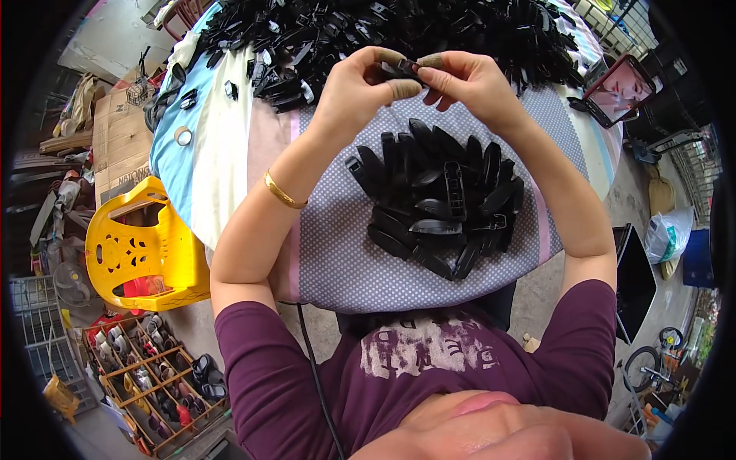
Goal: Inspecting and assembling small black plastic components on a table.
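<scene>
One yellow moulded plastic armchair [182, 261] stood at your left, near one tan tape roll [177, 139]. Your left hand [359, 83] and right hand [469, 83] met at the fingertips, pinching one small black plastic piece [409, 67] above the table, between one broad heap of black plastic parts [414, 27] and one smaller pile of curved black parts [433, 205], both too overlapped to count. One black-framed screen [619, 90] tilted by the table's right edge. Cloth showed left of your forearm and along the rounded near edge. Blue, cream, pink and dotted-grey bands crossed your tablecloth [330, 253]; around it, a wooden shoe rack [142, 363], concrete floor [537, 291] and a bicycle [656, 374].
</scene>
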`<move>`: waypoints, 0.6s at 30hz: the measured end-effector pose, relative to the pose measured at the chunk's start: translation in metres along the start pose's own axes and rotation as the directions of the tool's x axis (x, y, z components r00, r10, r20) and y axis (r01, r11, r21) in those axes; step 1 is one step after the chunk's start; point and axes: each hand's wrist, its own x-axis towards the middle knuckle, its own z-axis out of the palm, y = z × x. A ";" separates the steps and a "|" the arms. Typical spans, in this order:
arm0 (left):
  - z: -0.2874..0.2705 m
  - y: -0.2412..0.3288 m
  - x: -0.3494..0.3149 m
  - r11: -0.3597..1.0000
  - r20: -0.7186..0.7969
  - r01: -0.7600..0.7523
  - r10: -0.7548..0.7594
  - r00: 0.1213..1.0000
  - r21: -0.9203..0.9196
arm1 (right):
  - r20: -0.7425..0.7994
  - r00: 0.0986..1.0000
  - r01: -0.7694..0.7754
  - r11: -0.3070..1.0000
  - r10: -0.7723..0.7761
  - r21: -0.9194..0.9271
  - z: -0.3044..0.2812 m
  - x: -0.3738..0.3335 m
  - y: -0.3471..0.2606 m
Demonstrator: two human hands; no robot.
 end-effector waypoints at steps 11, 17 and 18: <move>0.006 -0.016 -0.009 0.839 -0.069 -0.033 -0.006 0.998 -0.544 | -0.080 0.996 -0.015 0.963 0.037 0.268 0.016 -0.005 0.006; 0.008 -0.009 -0.012 0.934 -0.084 -0.072 0.046 0.995 -0.350 | -0.112 0.994 0.020 0.989 -0.003 0.147 0.018 -0.009 0.003; 0.008 -0.008 -0.012 0.937 -0.102 -0.084 0.052 0.993 -0.338 | -0.140 0.990 0.010 0.991 0.009 0.135 0.020 -0.010 0.001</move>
